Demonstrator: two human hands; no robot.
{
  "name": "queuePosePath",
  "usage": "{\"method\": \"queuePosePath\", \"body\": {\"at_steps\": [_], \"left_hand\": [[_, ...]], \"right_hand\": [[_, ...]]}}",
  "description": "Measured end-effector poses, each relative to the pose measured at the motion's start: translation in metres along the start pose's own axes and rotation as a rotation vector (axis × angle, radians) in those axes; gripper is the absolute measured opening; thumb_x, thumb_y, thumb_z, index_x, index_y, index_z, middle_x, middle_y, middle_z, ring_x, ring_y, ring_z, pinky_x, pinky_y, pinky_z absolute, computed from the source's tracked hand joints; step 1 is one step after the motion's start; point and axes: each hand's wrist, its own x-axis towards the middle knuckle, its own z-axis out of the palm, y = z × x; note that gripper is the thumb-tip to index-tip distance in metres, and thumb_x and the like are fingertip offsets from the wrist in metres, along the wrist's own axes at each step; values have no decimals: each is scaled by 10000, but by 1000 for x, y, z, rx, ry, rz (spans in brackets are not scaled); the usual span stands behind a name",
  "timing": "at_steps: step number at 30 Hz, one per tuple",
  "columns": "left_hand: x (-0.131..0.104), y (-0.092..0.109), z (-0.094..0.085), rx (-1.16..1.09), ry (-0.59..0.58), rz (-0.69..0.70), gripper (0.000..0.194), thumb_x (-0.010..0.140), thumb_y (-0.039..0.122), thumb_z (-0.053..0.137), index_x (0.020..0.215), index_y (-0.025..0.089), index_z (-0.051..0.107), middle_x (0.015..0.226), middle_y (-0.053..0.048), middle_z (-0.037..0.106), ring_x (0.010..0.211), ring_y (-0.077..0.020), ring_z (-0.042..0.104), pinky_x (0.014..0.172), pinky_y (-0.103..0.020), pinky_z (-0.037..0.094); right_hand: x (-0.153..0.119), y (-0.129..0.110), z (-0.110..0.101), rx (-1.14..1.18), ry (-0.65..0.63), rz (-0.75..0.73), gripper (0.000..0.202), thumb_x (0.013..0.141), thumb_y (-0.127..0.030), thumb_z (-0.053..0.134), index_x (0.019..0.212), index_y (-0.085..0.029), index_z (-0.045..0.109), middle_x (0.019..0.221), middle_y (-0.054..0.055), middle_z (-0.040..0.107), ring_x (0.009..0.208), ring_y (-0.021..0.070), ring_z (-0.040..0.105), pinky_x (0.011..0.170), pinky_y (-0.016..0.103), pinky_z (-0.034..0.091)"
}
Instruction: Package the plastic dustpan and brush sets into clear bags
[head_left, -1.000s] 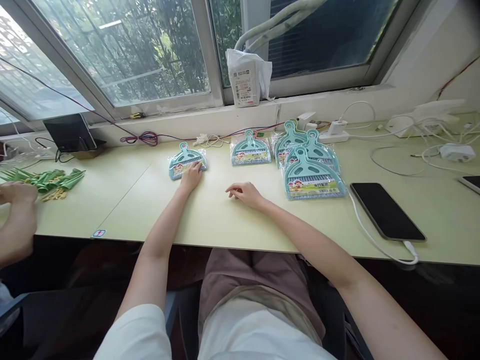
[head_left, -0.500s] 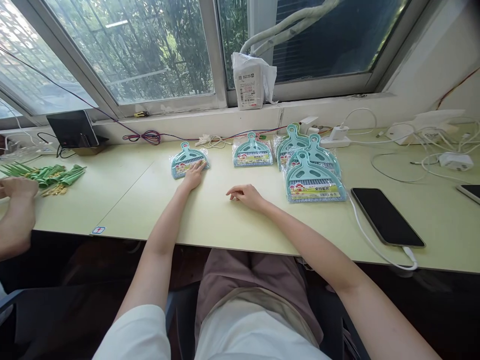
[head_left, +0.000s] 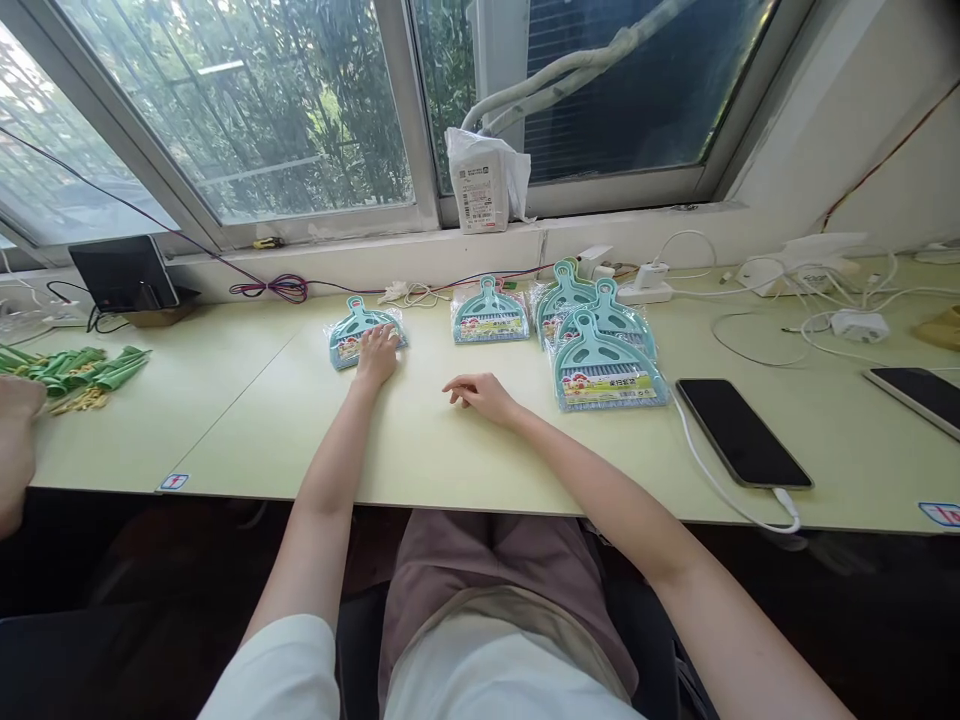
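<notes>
My left hand (head_left: 379, 352) lies on the front right part of a plastic-wrapped mini dustpan and brush set (head_left: 351, 325), its fingers slightly bent and partly covering the label. That set rests on the table with its teal handle toward the window. My right hand (head_left: 481, 396) rests on the tabletop, fingers loosely curled, index finger stretched out, holding nothing. Beyond it lies a second wrapped dustpan set (head_left: 490, 315). To its right, several more sets overlap in a group, the front dustpan set (head_left: 609, 370) fully showing its label and blue bristles.
A charging phone (head_left: 742, 432) lies at right, its white cable trailing off the front edge. White cables and chargers (head_left: 859, 325) spread behind it. At far left are green bundles (head_left: 97, 370) and another person's hand (head_left: 19, 400). A tablet (head_left: 124, 272) stands by the window.
The whole view has shifted slightly. My left hand has moved a little left over the dustpan set, its fingers more bent. My right hand stays nearly in place.
</notes>
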Motion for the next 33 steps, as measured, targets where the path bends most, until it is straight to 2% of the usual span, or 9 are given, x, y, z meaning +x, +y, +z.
{"method": "queuePosePath", "body": {"at_steps": [5,9,11,14,20,23,27,30,33], "left_hand": [[-2,16,-10,16,158,46,476,833,95,363,1252,88,589,1485,-202,420,1440,-319,271,1179,-546,89],[16,50,-22,-95,210,-30,469,910,143,292,1327,115,505,1420,-184,495,1384,-306,367,1113,-486,257],[35,73,-27,-179,130,-166,443,951,266,312,1324,119,502,1308,-194,583,1292,-318,465,1045,-462,336],[68,103,-30,-235,-173,-335,543,978,449,274,1268,93,565,1284,-235,595,1268,-359,482,1032,-503,324],[112,130,-24,-332,-270,-438,456,924,437,440,1127,94,661,1198,-296,628,1223,-416,532,985,-559,337],[113,132,-20,-386,-302,-449,387,884,405,514,1139,145,643,1154,-271,657,1120,-387,614,922,-535,400],[102,117,-29,-405,-303,-447,263,811,352,598,964,146,659,1090,-257,675,1122,-394,609,892,-496,430],[82,95,-48,-457,-312,-427,168,700,314,697,757,170,629,870,-184,699,1077,-382,627,849,-435,460],[47,68,-65,-597,-364,-376,193,643,313,735,699,193,594,611,-54,619,809,-296,678,711,-351,494]], "right_hand": [[2,-4,-5,-80,188,-34,245,892,-161,500,967,-201,730,772,-6,729,530,77,587,622,203,461],[-1,-10,-7,-142,327,-76,260,920,-199,477,995,-212,726,760,-13,720,517,76,572,638,200,452],[-3,-13,-8,-186,361,-107,268,923,-206,474,1027,-220,720,761,-15,718,536,81,578,648,198,447],[-4,-18,-8,-246,361,-138,277,922,-200,478,1069,-239,711,750,-21,715,563,91,590,665,196,444],[-5,-21,-6,-244,351,-115,318,994,-281,387,1162,-259,656,687,-32,688,554,99,598,649,191,441],[-4,-22,-4,-267,318,-122,332,1011,-305,357,1213,-274,619,691,-38,694,565,103,607,659,194,442],[1,-22,-4,-394,290,-106,310,999,-260,380,1172,-268,637,780,-20,733,728,137,661,749,236,468],[4,-19,-5,-596,347,-117,251,938,-215,474,1092,-232,671,1159,59,698,1143,217,594,962,348,450],[4,-14,-5,-785,296,-92,426,861,-207,569,1286,-213,561,1484,126,453,1420,305,335,1114,529,322]]}}
